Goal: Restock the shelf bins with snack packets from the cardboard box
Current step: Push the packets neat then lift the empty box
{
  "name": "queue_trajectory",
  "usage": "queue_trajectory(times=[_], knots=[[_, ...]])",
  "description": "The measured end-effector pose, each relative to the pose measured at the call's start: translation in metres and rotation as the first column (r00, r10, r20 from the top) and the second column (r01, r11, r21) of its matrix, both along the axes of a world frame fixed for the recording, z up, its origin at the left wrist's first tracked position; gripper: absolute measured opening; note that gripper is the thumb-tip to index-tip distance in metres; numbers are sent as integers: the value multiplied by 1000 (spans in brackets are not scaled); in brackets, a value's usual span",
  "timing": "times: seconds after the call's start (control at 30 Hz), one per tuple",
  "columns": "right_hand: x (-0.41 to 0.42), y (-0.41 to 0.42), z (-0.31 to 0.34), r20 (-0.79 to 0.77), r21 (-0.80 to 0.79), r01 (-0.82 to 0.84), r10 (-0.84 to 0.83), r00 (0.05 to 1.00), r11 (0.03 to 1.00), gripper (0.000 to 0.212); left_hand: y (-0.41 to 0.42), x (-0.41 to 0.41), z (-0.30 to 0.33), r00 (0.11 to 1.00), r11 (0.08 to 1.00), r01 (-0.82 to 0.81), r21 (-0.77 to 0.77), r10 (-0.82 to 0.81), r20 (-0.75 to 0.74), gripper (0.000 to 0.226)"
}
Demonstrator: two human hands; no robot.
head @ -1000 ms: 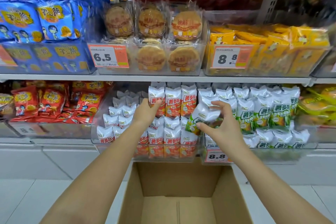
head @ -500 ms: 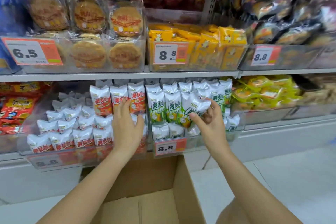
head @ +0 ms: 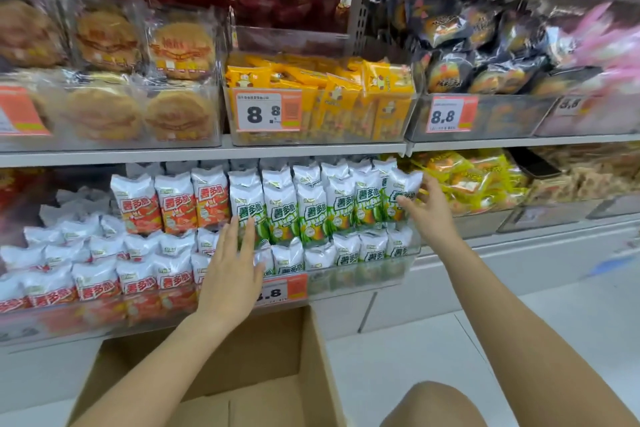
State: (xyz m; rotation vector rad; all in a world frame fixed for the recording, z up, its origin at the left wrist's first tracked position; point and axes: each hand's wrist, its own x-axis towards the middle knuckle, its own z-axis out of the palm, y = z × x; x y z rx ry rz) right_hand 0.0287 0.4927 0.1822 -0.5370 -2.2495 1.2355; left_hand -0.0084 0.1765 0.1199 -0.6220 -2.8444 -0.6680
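Landmark: the clear bin of green-and-white snack packets (head: 313, 215) on the lower shelf (head: 450, 246), with an orange 8.8 price tag (head: 282, 289) on its front. Left hand (head: 230, 270) lies flat against the bin's lower left corner, fingers straight and slightly spread, grip apart, pressing on the front packets and holding nothing. Right hand (head: 427, 208) is at the bin's right end; thumb and fingers curl round the upright end packet (head: 401, 194) of the top row, grip clamped on it. Top-row packets stand upright, side by side and touching; a lower row sits in front of them, behind the bin's clear wall. Just left of the bin, a second bin holds orange-and-white packets (head: 175, 201) of the same make. Cardboard box (head: 311, 350) stands open on the floor directly below the bin; the part of its inside that shows holds no packets. Above the bin, on the upper shelf, a bin of yellow packets (head: 346, 87). Right of the bin, yellow-wrapped snacks (head: 471, 177). A bare knee (head: 433, 406) shows below, right of the box.
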Motion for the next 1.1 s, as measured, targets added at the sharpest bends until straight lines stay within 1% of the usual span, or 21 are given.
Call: queue_trajectory(times=[0.03, 0.13, 0.17, 0.23, 0.27, 0.33, 0.43, 0.53, 0.6, 0.7, 0.83, 0.93, 1.03, 1.1], knots=[[-5, 2, -4, 45, 46, -30, 28, 999, 998, 64, 0, 0, 1, 1000, 1000, 2, -10, -2, 6, 70], [-14, 6, -5, 130, 29, -75, 71, 989, 997, 56, -1, 0, 2, 1000, 1000, 4, -1, -4, 9, 71], [-17, 8, -4, 173, 63, -77, 65, 983, 995, 53, -2, 0, 1, 1000, 1000, 4, 0, -4, 13, 71], [-18, 9, -1, 308, 260, -83, -2, 951, 962, 43, -2, 0, 1, 1000, 1000, 6, 2, -6, 16, 71], [-18, 9, 1, 336, 343, -76, -47, 941, 936, 38, -2, 0, 1, 1000, 1000, 6, 3, -6, 12, 71], [-16, 7, -1, 300, 409, -41, -92, 949, 912, 40, -2, 0, 0, 1000, 1000, 7, 7, -7, 6, 71], [-10, -3, -12, 215, 383, 37, -128, 968, 923, 63, -3, 0, -2, 1000, 1000, 8, 8, -8, -2, 70], [-7, -17, -24, 271, 360, 6, -110, 956, 933, 91, -3, 0, -3, 1000, 1000, 15, 12, -15, -7, 70], [-8, -23, -27, 283, 381, 24, -142, 949, 924, 96, -3, 0, -2, 1000, 1000, 16, 18, -16, -14, 70], [-9, -24, -30, 268, 421, 48, -175, 948, 906, 96, -3, 0, -1, 1000, 1000, 10, 4, -9, -14, 69], [-6, -25, -30, 283, 462, 27, -176, 943, 887, 96, -3, 1, -1, 1000, 1000, 9, 4, -9, -8, 69], [-7, -26, -31, 196, 515, 47, -171, 966, 856, 82, -2, 0, -2, 1000, 999, 8, 35, -8, 3, 68], [-9, -27, -37, 205, 517, 16, -142, 968, 856, 65, -2, 0, -3, 1000, 999, 9, 48, -9, -3, 68], [-9, -27, -43, 208, 504, 39, -165, 964, 863, 57, -2, 0, -4, 1000, 999, 10, 48, -10, -6, 68]])
